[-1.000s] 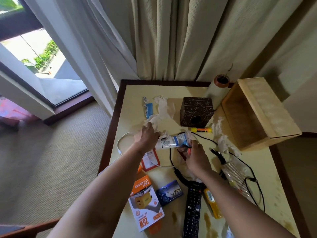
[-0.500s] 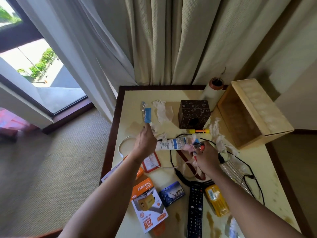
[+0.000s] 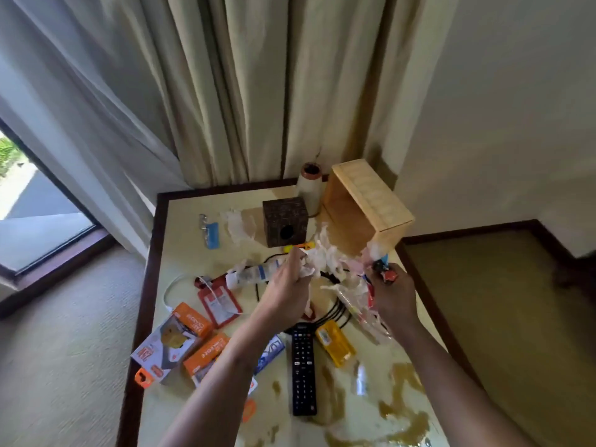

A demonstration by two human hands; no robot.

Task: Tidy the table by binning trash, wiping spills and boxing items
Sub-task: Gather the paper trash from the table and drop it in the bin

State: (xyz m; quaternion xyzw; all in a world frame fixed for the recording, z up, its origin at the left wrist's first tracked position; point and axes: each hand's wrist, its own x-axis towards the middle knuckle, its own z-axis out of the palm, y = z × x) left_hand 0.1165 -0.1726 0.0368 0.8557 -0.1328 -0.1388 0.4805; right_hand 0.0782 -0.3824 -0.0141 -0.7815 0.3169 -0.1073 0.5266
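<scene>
A person's left hand (image 3: 285, 287) clenched a wad of crumpled tissue (image 3: 314, 261) above the cluttered table (image 3: 183, 253), while the right hand (image 3: 393, 296) gripped a bunch of plastic wrappers (image 3: 358, 293) near the open wooden box (image 3: 364, 201). The litter looked feather-light, soft and crushable, probably best bunched whole in a fist, as loose scraps could slip free

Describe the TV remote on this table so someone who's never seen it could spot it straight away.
Find the cream table with the dark rim. Toward its near edge, midway across, lies the remote. It is the only long black bar covered in buttons, flanked by a blue packet and a yellow packet.
</scene>
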